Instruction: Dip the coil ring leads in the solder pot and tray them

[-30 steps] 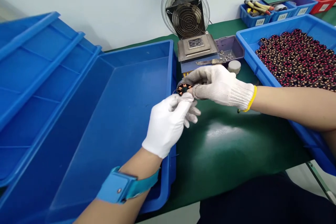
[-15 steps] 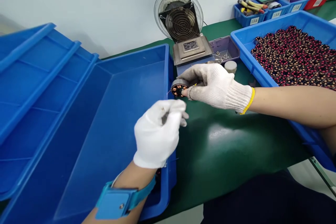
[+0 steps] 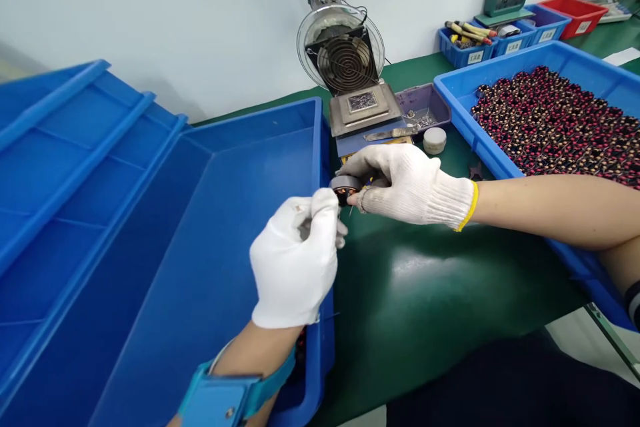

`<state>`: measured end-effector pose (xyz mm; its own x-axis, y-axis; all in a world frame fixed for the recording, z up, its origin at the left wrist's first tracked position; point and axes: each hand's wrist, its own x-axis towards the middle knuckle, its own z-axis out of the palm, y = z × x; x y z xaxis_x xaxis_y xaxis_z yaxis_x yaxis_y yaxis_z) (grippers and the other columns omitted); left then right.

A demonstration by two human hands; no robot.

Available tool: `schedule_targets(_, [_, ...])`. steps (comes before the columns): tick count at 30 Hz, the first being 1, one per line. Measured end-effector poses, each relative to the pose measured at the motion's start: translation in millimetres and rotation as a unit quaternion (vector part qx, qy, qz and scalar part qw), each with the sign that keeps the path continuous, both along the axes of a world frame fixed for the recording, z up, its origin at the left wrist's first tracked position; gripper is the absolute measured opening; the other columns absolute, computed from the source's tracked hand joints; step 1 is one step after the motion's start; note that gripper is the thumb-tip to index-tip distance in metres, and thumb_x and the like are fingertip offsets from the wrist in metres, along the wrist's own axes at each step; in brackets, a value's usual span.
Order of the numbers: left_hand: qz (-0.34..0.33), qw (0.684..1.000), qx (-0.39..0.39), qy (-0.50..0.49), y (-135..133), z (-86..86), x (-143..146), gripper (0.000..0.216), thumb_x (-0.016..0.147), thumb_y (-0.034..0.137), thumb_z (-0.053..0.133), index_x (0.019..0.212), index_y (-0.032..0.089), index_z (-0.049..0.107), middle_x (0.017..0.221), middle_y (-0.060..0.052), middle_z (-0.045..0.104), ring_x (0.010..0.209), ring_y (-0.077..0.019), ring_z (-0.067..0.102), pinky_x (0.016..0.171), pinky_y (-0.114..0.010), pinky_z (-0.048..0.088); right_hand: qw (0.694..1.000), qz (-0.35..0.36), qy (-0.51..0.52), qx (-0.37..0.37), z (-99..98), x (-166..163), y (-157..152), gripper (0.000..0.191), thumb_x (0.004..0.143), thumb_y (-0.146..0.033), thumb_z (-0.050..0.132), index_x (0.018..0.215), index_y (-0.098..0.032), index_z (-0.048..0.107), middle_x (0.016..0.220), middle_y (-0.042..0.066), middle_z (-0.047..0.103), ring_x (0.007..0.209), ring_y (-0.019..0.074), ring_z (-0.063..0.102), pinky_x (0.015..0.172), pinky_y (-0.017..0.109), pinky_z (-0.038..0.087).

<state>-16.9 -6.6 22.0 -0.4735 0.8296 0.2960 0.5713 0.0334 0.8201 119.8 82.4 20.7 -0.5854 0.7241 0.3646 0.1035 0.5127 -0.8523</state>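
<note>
The grip of the right hand [image 3: 410, 187] is closed: thumb and fingers hold a round coil part [image 3: 345, 183], which has a grey outer ring and copper windings. This part is above the edge of the green bench [image 3: 415, 280], near the rim of the left blue tray [image 3: 250, 177]. The left hand [image 3: 295, 263], in a white glove, is just beside the part, its thumb and first finger close together; whether they pinch a wire or touch the part, I cannot tell from this view. On the left wrist there is a blue strap [image 3: 220, 397]. Behind the hands stands a metal heating pot [image 3: 363, 113], with a flat blade tool [image 3: 393, 134] in front and a fan [image 3: 347, 63] behind. To the right of the pot are a round jar [image 3: 435, 141] and a purple bin [image 3: 425, 103]; farther right, a blue tray [image 3: 479, 125] carries many red and copper coils [image 3: 560, 130].
</note>
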Motion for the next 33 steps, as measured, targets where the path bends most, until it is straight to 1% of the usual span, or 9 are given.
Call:
schedule_targets(3, [-0.024,0.999,-0.044,0.006,-7,1.7,1,0.028,0.087,0.040,0.057,0.065,0.022,0.058,0.053,0.003,0.057,0.048,-0.0126,0.053,0.051,-0.026,0.043,0.998,-0.033,-0.002,0.044,1.3,3,12,0.026,0.078,-0.015,0.064,0.102,-0.015,0.070,0.095,0.001,0.070,0.088,0.0134,0.065,0.082,0.026,0.054])
schedule_targets(6, [-0.113,0.983,-0.127,0.074,-7,-1.2,0,0.034,0.087,0.044,0.053,0.062,0.022,0.056,0.053,0.002,0.055,0.048,-0.0134,0.051,0.052,-0.027,0.040,0.987,-0.115,-0.028,0.112,11.0,9,47,0.029,0.080,-0.018,0.062,0.107,-0.017,0.069,0.099,0.001,0.070,0.091,0.0144,0.064,0.084,0.027,0.053])
schedule_targets(10, [-0.274,0.898,-0.277,0.204,1,-9.2,-1,0.043,0.090,0.049,0.045,0.057,0.022,0.045,0.051,0.003,0.049,0.051,-0.0145,0.046,0.053,-0.029,0.030,0.937,-0.233,-0.158,0.207,32.1,8,109,0.024,0.080,-0.028,0.062,0.101,-0.022,0.072,0.096,0.001,0.070,0.095,0.0199,0.064,0.083,0.033,0.049])
schedule_targets(12, [-0.309,0.867,-0.319,0.228,4,-12.3,-1,0.043,0.090,0.052,0.044,0.059,0.022,0.042,0.052,0.003,0.047,0.051,-0.0150,0.043,0.053,-0.029,0.027,0.909,-0.262,-0.223,0.234,40.1,2,136,0.025,0.083,-0.032,0.058,0.102,-0.024,0.071,0.101,0.002,0.069,0.101,0.0228,0.063,0.083,0.035,0.048])
schedule_targets(15, [-0.333,0.851,-0.334,0.232,5,-13.9,-3,0.042,0.090,0.056,0.041,0.065,0.022,0.048,0.057,0.002,0.052,0.055,-0.0162,0.047,0.055,-0.029,0.029,0.875,-0.263,-0.298,0.276,45.6,-11,161,0.028,0.086,-0.032,0.053,0.107,-0.022,0.068,0.107,0.005,0.067,0.105,0.0258,0.062,0.084,0.037,0.048])
schedule_targets(18, [-0.348,0.844,-0.341,0.226,4,-13.7,-5,0.043,0.090,0.057,0.040,0.074,0.022,0.059,0.067,-0.001,0.062,0.063,-0.0186,0.055,0.058,-0.030,0.034,0.850,-0.255,-0.351,0.301,44.7,-24,168,0.031,0.089,-0.032,0.049,0.113,-0.020,0.065,0.111,0.010,0.066,0.106,0.0292,0.061,0.087,0.041,0.049])
schedule_targets(22, [-0.364,0.833,-0.344,0.236,3,-15.0,-8,0.046,0.087,0.059,0.043,0.094,0.022,0.070,0.081,-0.005,0.071,0.074,-0.0233,0.064,0.063,-0.032,0.041,0.824,-0.247,-0.401,0.315,37.5,-34,165,0.034,0.087,-0.028,0.050,0.118,-0.021,0.063,0.115,0.011,0.064,0.105,0.0326,0.060,0.086,0.046,0.049])
schedule_targets(27, [-0.365,0.831,-0.345,0.241,3,-17.0,-8,0.055,0.086,0.059,0.045,0.114,0.020,0.069,0.100,-0.007,0.075,0.090,-0.0270,0.068,0.074,-0.034,0.048,0.812,-0.244,-0.425,0.318,29.8,-40,160,0.037,0.085,-0.023,0.050,0.120,-0.021,0.062,0.116,0.011,0.062,0.105,0.0331,0.060,0.087,0.049,0.048])
schedule_targets(33, [-0.372,0.819,-0.358,0.251,4,-14.7,-8,0.060,0.086,0.060,0.044,0.124,0.019,0.066,0.112,-0.009,0.073,0.100,-0.0277,0.068,0.081,-0.034,0.051,0.809,-0.230,-0.450,0.299,31.1,-42,155,0.039,0.086,-0.027,0.052,0.123,-0.018,0.060,0.120,0.013,0.061,0.109,0.0322,0.058,0.090,0.048,0.048])
